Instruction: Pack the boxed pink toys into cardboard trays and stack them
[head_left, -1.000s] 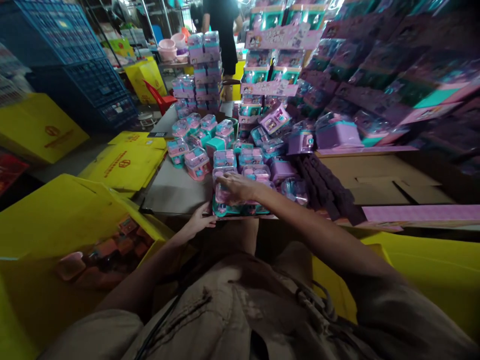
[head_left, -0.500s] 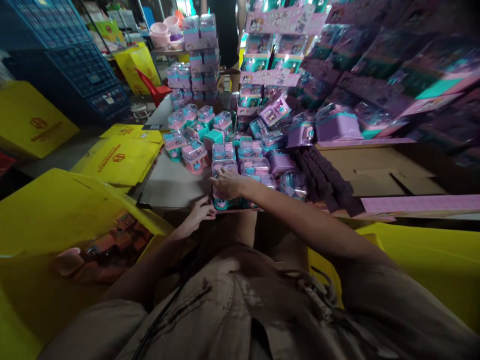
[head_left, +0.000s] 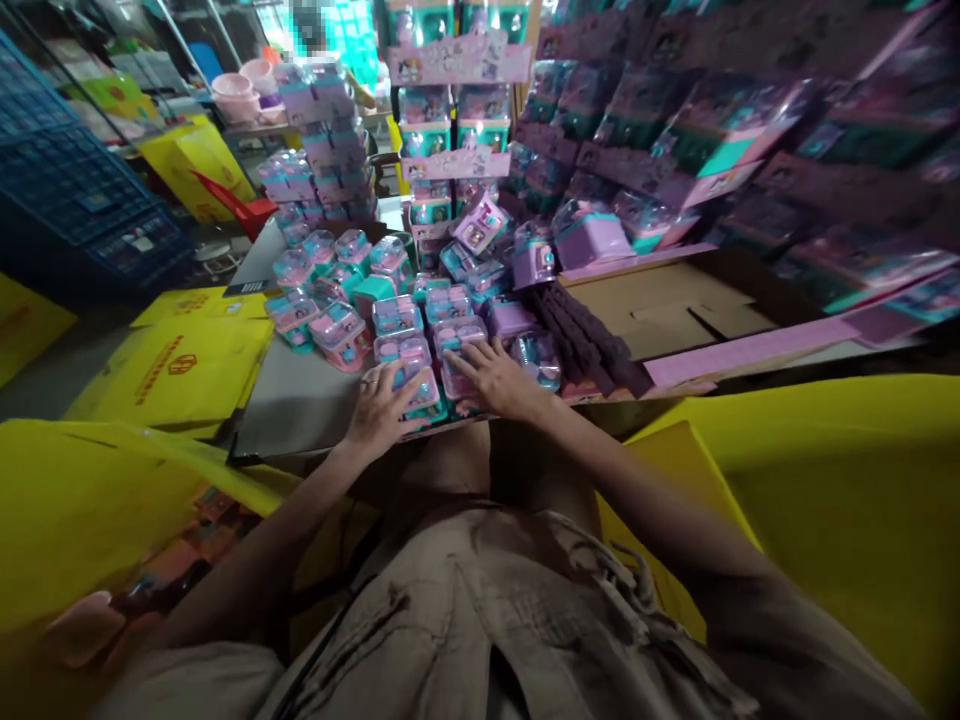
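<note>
Two short columns of small clear-lidded toy cases, pink and teal, stand side by side at the table's front edge. My left hand lies with fingers spread against the front left case. Beside it, my right hand rests flat, fingers apart, on top of the right column, where a pink-topped case shows just behind the fingertips. Part of the front right case is hidden under that hand. A purple case sits just beyond, and loose teal cases crowd the table to the left.
An open cardboard display box with pink edges lies at the right, dark corrugated strips beside it. Stacked cases rise behind. Yellow folded boxes lie left; open yellow cartons flank my legs.
The view has swung to the right. My left hand has risen from the table edge onto the front left case. My right hand has moved from the left column to the right one, its fingers spreading.
</note>
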